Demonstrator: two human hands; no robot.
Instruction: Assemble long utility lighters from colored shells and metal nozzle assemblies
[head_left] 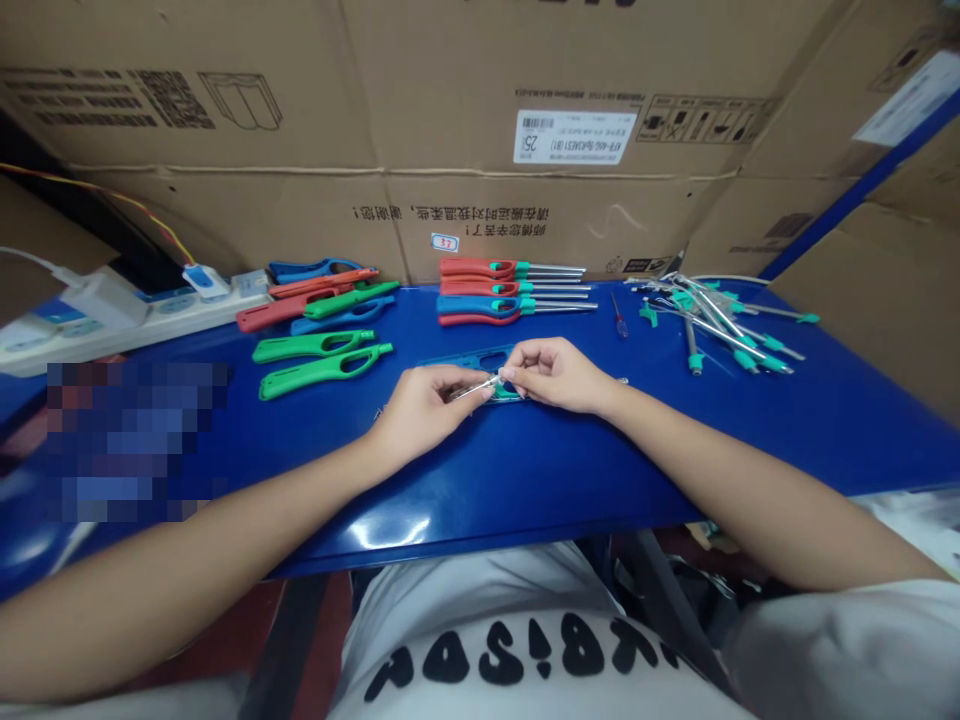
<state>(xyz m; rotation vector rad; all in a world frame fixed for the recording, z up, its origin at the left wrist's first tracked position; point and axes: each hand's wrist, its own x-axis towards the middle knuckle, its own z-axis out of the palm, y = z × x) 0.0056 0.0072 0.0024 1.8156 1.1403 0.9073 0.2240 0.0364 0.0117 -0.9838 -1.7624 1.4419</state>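
Silvery piece (480,386) is pinched in the fingertips of the left hand (421,412) and right hand (559,375), seemingly steadied from both ends, over a blue handle shell (466,359); beyond the grip, lighters (480,289) are lined up, presumably for working room.

Left forearm (232,545) and right forearm (739,480): bare, are slanting inward. Left grip (421,410): is pinching, thumb straight. Right grip (556,373): is pinching, fingers bent.
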